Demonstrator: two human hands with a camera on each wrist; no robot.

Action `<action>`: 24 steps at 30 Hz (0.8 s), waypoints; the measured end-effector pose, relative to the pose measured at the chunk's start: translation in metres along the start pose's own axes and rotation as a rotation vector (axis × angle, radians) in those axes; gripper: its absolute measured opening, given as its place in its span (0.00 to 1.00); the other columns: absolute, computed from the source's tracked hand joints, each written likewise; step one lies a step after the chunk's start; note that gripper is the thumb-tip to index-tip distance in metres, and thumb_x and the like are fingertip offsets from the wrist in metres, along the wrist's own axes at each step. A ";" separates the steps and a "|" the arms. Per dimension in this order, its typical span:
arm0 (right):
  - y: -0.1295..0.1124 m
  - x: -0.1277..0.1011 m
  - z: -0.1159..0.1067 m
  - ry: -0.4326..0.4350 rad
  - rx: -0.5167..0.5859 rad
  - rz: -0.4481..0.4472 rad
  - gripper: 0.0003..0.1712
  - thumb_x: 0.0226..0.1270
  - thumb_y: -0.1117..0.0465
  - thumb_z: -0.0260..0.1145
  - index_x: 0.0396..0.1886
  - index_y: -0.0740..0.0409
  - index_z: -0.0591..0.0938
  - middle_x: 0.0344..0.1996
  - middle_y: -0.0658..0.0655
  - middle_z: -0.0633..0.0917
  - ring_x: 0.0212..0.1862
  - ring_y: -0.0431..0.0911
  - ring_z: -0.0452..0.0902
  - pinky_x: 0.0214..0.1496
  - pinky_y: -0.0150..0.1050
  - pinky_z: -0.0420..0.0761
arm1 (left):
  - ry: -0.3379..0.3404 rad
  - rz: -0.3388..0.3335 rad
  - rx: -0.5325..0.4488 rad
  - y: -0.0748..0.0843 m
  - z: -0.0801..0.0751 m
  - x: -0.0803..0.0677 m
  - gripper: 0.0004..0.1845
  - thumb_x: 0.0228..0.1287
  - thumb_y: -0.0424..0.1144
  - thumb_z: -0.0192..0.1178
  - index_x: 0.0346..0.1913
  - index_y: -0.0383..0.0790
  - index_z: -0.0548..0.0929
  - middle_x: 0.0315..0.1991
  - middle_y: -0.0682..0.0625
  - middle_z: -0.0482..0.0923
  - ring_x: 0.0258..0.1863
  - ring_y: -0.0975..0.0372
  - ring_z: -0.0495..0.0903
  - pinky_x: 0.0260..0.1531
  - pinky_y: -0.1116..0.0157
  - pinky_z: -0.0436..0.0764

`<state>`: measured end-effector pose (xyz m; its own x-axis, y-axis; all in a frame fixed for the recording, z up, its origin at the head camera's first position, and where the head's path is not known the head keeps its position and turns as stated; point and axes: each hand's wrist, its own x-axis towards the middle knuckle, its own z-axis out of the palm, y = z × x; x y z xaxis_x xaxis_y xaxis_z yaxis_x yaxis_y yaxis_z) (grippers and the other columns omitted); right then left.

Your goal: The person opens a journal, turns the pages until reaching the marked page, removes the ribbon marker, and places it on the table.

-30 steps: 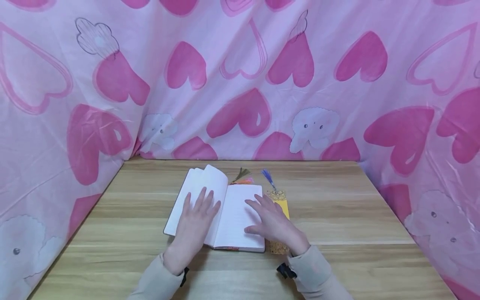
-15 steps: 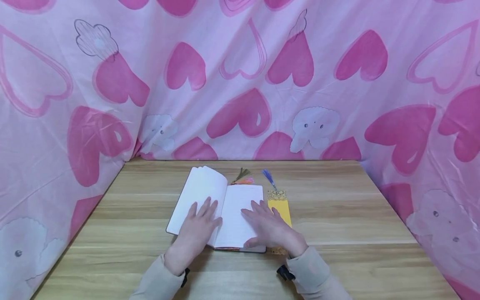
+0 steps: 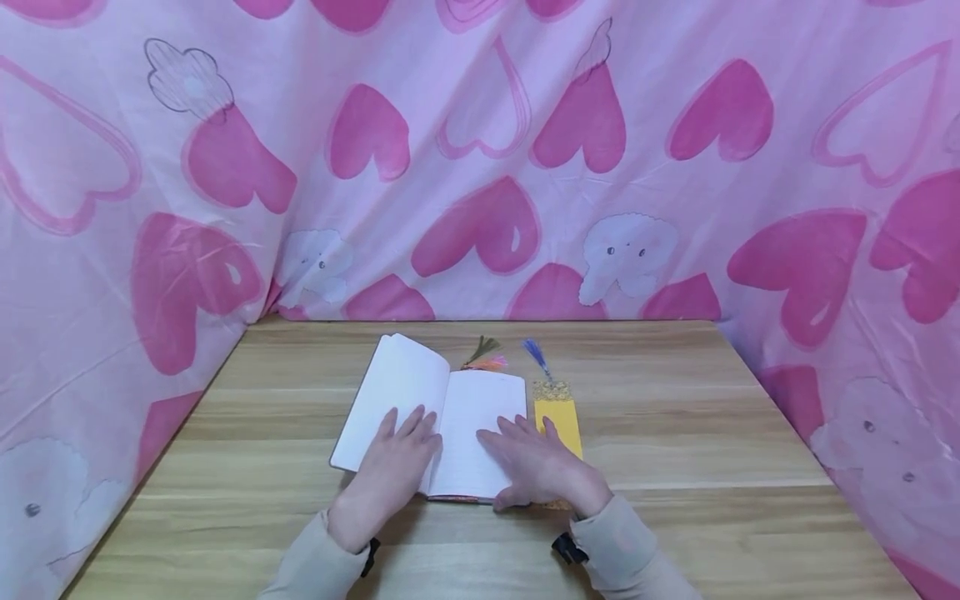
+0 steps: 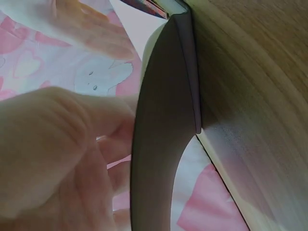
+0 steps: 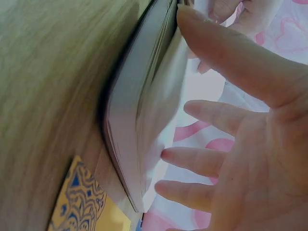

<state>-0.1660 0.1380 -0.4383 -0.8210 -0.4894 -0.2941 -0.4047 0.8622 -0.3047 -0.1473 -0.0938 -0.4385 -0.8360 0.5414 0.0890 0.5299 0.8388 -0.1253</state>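
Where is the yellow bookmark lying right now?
In the head view, the yellow bookmark lies on the table, against the open notebook's right edge, beside the right hand.

I see a wooden table (image 3: 675,433) backed on 3 sides by a pink sheet (image 3: 480,167) printed with hearts and pale elephants. A yellow bookmark (image 3: 561,412) with a blue tassel (image 3: 537,354) lies near the table's middle, and green and orange tassels (image 3: 486,354) lie toward the far edge.
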 end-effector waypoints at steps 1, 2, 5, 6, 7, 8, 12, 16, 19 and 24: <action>0.000 -0.001 0.000 -0.002 0.007 0.003 0.53 0.50 0.41 0.77 0.75 0.40 0.63 0.75 0.57 0.60 0.75 0.59 0.48 0.70 0.68 0.41 | 0.004 -0.002 -0.011 0.000 0.000 0.000 0.15 0.63 0.30 0.63 0.52 0.42 0.84 0.63 0.44 0.74 0.66 0.49 0.68 0.64 0.43 0.62; 0.001 -0.001 0.000 -0.003 0.012 0.003 0.51 0.51 0.42 0.76 0.75 0.40 0.63 0.74 0.57 0.60 0.75 0.59 0.49 0.70 0.67 0.41 | 0.012 -0.002 -0.022 0.001 0.000 0.001 0.14 0.63 0.32 0.64 0.52 0.42 0.84 0.62 0.44 0.75 0.66 0.49 0.68 0.64 0.43 0.62; 0.002 -0.004 0.000 -0.011 0.038 0.001 0.46 0.57 0.46 0.73 0.74 0.40 0.65 0.74 0.57 0.61 0.75 0.58 0.51 0.71 0.66 0.40 | 0.056 0.003 -0.057 0.001 -0.001 0.001 0.13 0.63 0.39 0.64 0.50 0.42 0.84 0.60 0.44 0.76 0.64 0.48 0.70 0.63 0.42 0.63; 0.002 -0.004 0.000 -0.012 0.053 0.001 0.43 0.58 0.48 0.73 0.73 0.41 0.66 0.74 0.56 0.62 0.75 0.58 0.51 0.71 0.66 0.40 | 0.074 0.005 -0.067 0.002 0.000 0.001 0.13 0.64 0.41 0.64 0.49 0.41 0.84 0.59 0.44 0.77 0.64 0.48 0.71 0.63 0.42 0.63; 0.002 -0.005 0.000 -0.011 0.063 0.002 0.42 0.59 0.51 0.72 0.73 0.41 0.67 0.74 0.56 0.62 0.75 0.58 0.51 0.71 0.66 0.39 | 0.091 0.009 -0.075 0.002 0.000 0.001 0.14 0.65 0.45 0.63 0.49 0.41 0.84 0.59 0.44 0.78 0.63 0.48 0.72 0.63 0.42 0.63; 0.002 -0.005 -0.001 -0.006 0.065 0.001 0.40 0.59 0.53 0.71 0.72 0.41 0.68 0.73 0.56 0.63 0.75 0.58 0.51 0.71 0.66 0.39 | 0.104 0.014 -0.081 0.002 0.000 0.001 0.16 0.66 0.47 0.62 0.50 0.41 0.84 0.58 0.44 0.78 0.63 0.49 0.72 0.63 0.42 0.63; 0.002 -0.004 -0.002 0.042 0.047 -0.008 0.34 0.62 0.58 0.68 0.69 0.43 0.73 0.71 0.56 0.68 0.73 0.58 0.56 0.70 0.68 0.41 | 0.129 0.027 -0.082 0.003 0.000 0.002 0.25 0.67 0.59 0.57 0.54 0.42 0.83 0.55 0.46 0.81 0.61 0.50 0.74 0.63 0.42 0.62; 0.003 -0.002 -0.004 0.095 0.014 -0.033 0.25 0.66 0.58 0.67 0.63 0.41 0.78 0.66 0.55 0.74 0.70 0.58 0.62 0.68 0.70 0.46 | 0.157 0.055 -0.088 0.005 0.001 0.003 0.32 0.61 0.66 0.58 0.56 0.44 0.82 0.53 0.46 0.82 0.59 0.52 0.76 0.63 0.42 0.62; 0.003 -0.001 -0.005 0.121 0.019 -0.047 0.20 0.67 0.59 0.66 0.58 0.41 0.83 0.62 0.53 0.78 0.67 0.55 0.67 0.66 0.71 0.50 | 0.208 0.088 -0.090 0.007 0.003 0.004 0.36 0.57 0.69 0.59 0.57 0.44 0.82 0.52 0.46 0.83 0.57 0.52 0.78 0.63 0.42 0.62; 0.004 0.001 -0.005 0.213 0.072 -0.066 0.15 0.67 0.59 0.66 0.53 0.47 0.85 0.55 0.52 0.82 0.62 0.51 0.73 0.66 0.63 0.63 | 0.292 0.128 -0.069 0.011 0.008 0.008 0.40 0.53 0.71 0.61 0.60 0.45 0.80 0.48 0.47 0.84 0.52 0.53 0.81 0.62 0.41 0.62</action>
<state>-0.1705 0.1413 -0.4350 -0.8634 -0.4988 -0.0759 -0.4367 0.8142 -0.3825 -0.1488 -0.0807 -0.4469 -0.6913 0.6278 0.3577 0.6447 0.7595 -0.0870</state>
